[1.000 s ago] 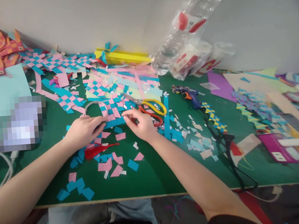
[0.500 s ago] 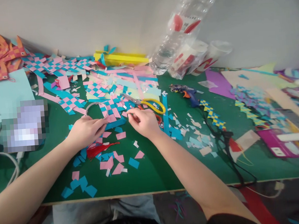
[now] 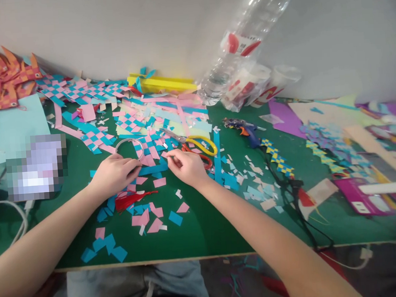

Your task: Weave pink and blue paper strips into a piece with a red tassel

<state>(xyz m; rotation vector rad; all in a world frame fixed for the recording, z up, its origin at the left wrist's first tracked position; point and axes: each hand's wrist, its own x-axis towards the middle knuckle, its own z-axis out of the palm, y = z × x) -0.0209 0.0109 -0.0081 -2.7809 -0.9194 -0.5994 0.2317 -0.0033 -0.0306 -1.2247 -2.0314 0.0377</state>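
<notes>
My left hand (image 3: 113, 174) has its fingers closed at the lower edge of a clear ring-shaped roll of tape (image 3: 128, 140), which stands over pink and blue woven paper. To its right, my right hand (image 3: 187, 167) is pinched; what its fingertips hold, if anything, is too small to name. A blue strip (image 3: 154, 168) lies between the two hands. Just behind my right hand are yellow-handled scissors (image 3: 202, 143) and a red-handled pair (image 3: 206, 161). The red tassel (image 3: 133, 199) rests below my left hand among pink and blue scraps.
A blurred phone (image 3: 41, 166) lies at the left. Orange woven paper figures (image 3: 6, 80) fill the back left. A plastic bottle (image 3: 241, 43) leans against the wall near cups. The glue gun (image 3: 247, 131) and its black cable lie at the right, beside a purple box (image 3: 360, 196).
My right hand has moved slightly left and down, a little closer to my left hand. The view has shifted slightly. My left hand remains at the tape ring.
</notes>
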